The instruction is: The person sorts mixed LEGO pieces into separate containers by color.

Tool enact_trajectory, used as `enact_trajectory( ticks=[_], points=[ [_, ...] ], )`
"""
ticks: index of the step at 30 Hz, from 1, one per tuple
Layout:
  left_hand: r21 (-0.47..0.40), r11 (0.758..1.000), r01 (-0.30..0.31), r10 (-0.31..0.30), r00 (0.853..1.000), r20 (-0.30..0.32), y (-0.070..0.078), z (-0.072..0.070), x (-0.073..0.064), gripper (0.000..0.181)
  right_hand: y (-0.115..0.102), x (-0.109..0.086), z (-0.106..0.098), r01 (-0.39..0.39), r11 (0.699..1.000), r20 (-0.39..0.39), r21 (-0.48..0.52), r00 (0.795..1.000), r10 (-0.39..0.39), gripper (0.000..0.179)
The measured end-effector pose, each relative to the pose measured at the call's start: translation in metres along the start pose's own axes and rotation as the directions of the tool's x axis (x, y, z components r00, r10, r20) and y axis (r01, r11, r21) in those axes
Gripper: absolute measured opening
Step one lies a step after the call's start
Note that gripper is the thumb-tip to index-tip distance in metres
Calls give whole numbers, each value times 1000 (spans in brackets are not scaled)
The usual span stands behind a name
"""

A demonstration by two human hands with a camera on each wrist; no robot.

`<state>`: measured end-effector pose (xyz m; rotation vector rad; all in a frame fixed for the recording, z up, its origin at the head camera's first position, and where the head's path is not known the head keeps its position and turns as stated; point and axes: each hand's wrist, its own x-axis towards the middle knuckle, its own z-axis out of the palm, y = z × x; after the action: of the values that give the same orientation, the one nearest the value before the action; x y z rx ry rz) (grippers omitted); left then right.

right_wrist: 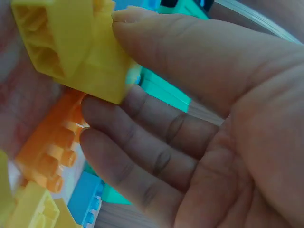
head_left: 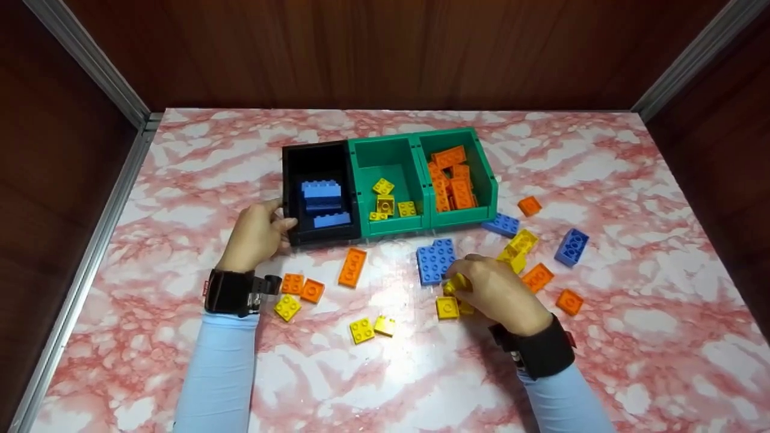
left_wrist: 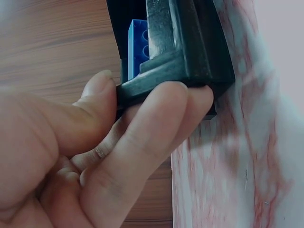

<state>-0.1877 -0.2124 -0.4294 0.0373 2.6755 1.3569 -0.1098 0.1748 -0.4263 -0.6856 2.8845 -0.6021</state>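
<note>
My left hand (head_left: 255, 236) grips the left edge of the black bin (head_left: 325, 234), thumb at the rim and fingers against the outer wall. Blue bricks (head_left: 322, 190) lie in that bin. To the right, my right hand (head_left: 494, 291) pinches a yellow brick (right_wrist: 107, 57) between thumb and fingers. In the head view the hand partly hides this brick. Close below it are a yellow brick (head_left: 447, 308) and another partly covered one. A blue block (head_left: 435, 263) of studded bricks lies just left of the right fingertips.
Joined to the black bin are a green bin (head_left: 391, 226) with yellow bricks and another green bin (head_left: 466, 218) with orange bricks. Loose bricks are scattered in front: an orange brick (head_left: 352, 267), a yellow brick (head_left: 361, 331), a blue brick (head_left: 571, 246) and several others.
</note>
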Motion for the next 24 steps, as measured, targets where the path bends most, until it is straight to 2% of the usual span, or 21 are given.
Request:
enact_trajectory(
  ticks=[6, 11, 16, 24],
  points=[
    [4, 1000, 13, -13, 1000, 1, 1, -1, 0, 52, -4, 3, -7, 71, 997, -72, 21, 995, -69, 19],
    [0, 1000, 13, -13, 1000, 9, 1, 0, 2, 53, -11, 17, -16, 135, 991, -177, 23, 976, -128, 23],
    [21, 1000, -7, 7, 1000, -3, 0, 1, 3, 53, -23, 49, -28, 200, 979, -255, 33, 949, -185, 21],
    [29, 1000, 3, -2, 1000, -8, 0, -2, 2, 54, -37, 110, -36, 187, 981, -258, 54, 951, -168, 23]
  ],
)
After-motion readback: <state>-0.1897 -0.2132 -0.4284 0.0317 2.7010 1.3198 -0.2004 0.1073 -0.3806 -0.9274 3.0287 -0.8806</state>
